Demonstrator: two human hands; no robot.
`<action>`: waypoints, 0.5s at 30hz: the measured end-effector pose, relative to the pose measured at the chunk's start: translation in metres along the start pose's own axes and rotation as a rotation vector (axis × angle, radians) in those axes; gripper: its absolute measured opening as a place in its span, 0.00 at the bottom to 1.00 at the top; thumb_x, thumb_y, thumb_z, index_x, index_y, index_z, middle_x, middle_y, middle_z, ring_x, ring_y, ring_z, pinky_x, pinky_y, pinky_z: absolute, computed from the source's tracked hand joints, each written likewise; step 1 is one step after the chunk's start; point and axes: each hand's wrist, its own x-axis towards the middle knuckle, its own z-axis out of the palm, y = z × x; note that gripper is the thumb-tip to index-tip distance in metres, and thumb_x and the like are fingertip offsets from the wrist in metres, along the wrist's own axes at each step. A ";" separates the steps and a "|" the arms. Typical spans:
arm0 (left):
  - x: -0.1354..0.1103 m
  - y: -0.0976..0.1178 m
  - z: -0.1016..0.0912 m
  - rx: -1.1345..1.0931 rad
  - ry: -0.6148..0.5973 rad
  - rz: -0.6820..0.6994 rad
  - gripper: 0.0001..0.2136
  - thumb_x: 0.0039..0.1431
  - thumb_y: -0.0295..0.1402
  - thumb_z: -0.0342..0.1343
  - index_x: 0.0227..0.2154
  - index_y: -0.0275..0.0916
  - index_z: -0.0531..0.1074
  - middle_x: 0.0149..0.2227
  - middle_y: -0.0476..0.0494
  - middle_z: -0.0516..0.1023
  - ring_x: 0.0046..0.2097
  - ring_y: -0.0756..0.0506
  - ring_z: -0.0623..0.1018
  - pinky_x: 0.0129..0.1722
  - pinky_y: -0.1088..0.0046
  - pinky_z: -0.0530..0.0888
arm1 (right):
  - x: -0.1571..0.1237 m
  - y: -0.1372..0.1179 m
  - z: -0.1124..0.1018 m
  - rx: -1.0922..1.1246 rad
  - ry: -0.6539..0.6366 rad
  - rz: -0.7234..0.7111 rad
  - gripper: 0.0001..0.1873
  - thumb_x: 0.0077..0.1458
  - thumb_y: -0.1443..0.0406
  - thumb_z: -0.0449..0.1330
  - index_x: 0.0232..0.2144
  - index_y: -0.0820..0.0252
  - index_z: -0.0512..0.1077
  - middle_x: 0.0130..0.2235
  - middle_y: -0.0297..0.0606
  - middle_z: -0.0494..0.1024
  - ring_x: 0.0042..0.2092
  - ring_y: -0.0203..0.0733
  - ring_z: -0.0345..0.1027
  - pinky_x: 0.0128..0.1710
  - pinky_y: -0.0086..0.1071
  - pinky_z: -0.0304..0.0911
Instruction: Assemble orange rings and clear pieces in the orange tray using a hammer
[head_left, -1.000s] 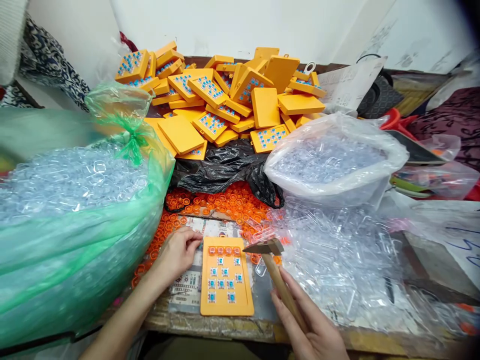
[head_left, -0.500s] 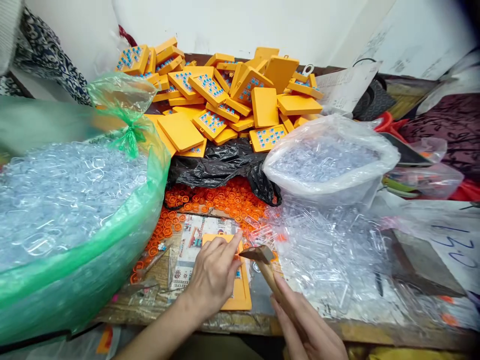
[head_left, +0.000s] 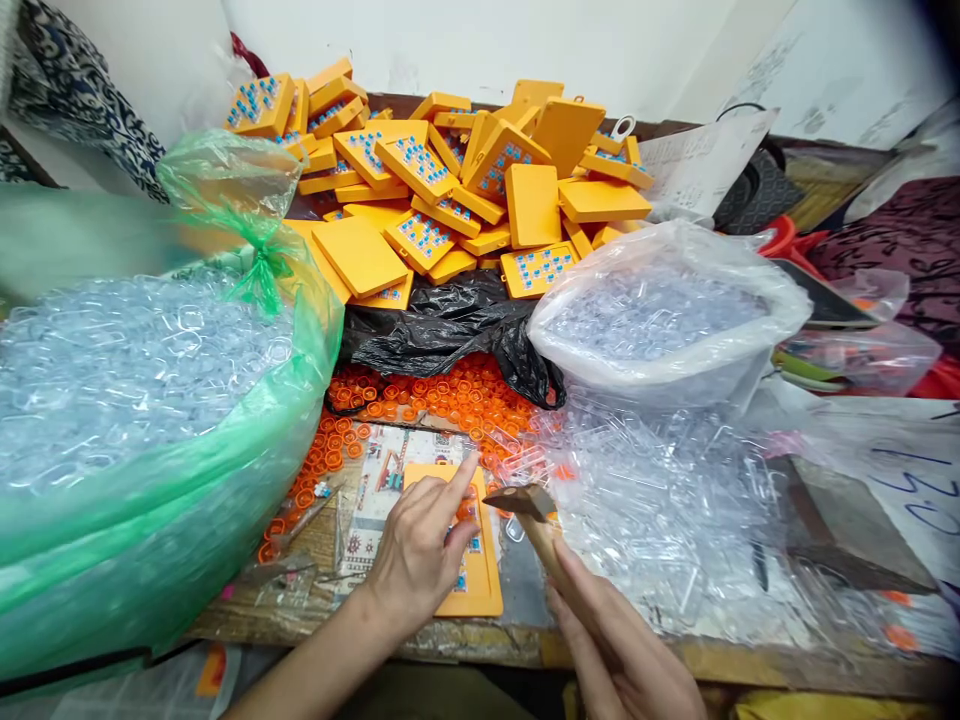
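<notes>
An orange plastic panel [head_left: 480, 585] with small blue buttons lies flat near the table's front edge. My left hand [head_left: 420, 545] rests on top of it, index finger stretched toward its upper edge, the other fingers curled; it covers most of the panel. My right hand [head_left: 622, 650] is wrapped round the wooden handle of a small hammer [head_left: 525, 505], whose metal head hovers beside the panel's upper right corner. Loose orange rings [head_left: 442, 395] are scattered just beyond the panel.
A big green bag of clear plastic parts [head_left: 142, 400] fills the left. A white bag of clear parts [head_left: 660, 310] stands at the right above loose clear pieces [head_left: 660, 510]. Stacked orange panels [head_left: 457, 180] and a black bag [head_left: 442, 325] lie behind.
My left hand has moved from the panel's left side onto the panel, covering it. The hammer head has stayed by the panel's top right corner.
</notes>
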 end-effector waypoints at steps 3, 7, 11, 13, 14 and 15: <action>-0.001 0.001 -0.004 0.048 -0.058 0.050 0.35 0.61 0.22 0.50 0.67 0.44 0.42 0.34 0.43 0.77 0.35 0.43 0.75 0.34 0.65 0.77 | -0.008 0.009 0.008 -0.004 -0.060 -0.003 0.32 0.61 0.75 0.52 0.65 0.54 0.54 0.55 0.40 0.74 0.53 0.38 0.71 0.54 0.26 0.64; 0.003 0.005 -0.007 0.109 -0.073 0.077 0.35 0.62 0.22 0.48 0.67 0.42 0.39 0.32 0.43 0.76 0.33 0.43 0.74 0.32 0.65 0.76 | -0.013 0.010 0.010 -0.016 -0.014 0.021 0.32 0.61 0.74 0.53 0.64 0.52 0.55 0.55 0.39 0.74 0.53 0.38 0.71 0.53 0.25 0.65; 0.008 0.006 -0.005 0.077 -0.056 0.057 0.36 0.61 0.23 0.49 0.67 0.40 0.37 0.34 0.44 0.77 0.35 0.43 0.75 0.36 0.62 0.76 | -0.012 0.007 0.009 -0.026 0.024 0.024 0.32 0.60 0.74 0.54 0.64 0.51 0.55 0.54 0.38 0.75 0.51 0.36 0.73 0.51 0.23 0.66; 0.008 0.005 -0.002 0.066 -0.065 0.060 0.37 0.60 0.23 0.50 0.67 0.41 0.37 0.34 0.43 0.77 0.35 0.42 0.76 0.36 0.62 0.76 | -0.011 0.006 0.009 -0.019 -0.008 0.018 0.32 0.60 0.74 0.53 0.64 0.53 0.55 0.53 0.39 0.75 0.51 0.36 0.72 0.52 0.23 0.65; 0.007 0.004 -0.001 0.060 -0.069 0.055 0.37 0.60 0.23 0.51 0.67 0.41 0.37 0.35 0.43 0.78 0.36 0.42 0.76 0.36 0.62 0.76 | -0.010 0.006 0.008 -0.018 -0.033 0.009 0.31 0.61 0.74 0.53 0.64 0.53 0.55 0.53 0.39 0.75 0.51 0.36 0.72 0.52 0.23 0.65; 0.006 0.003 0.001 0.049 -0.069 0.046 0.38 0.60 0.23 0.52 0.67 0.42 0.38 0.35 0.44 0.78 0.36 0.42 0.76 0.36 0.61 0.76 | -0.009 0.006 0.008 -0.020 -0.060 -0.002 0.32 0.61 0.74 0.52 0.65 0.54 0.54 0.53 0.39 0.75 0.52 0.35 0.72 0.52 0.23 0.64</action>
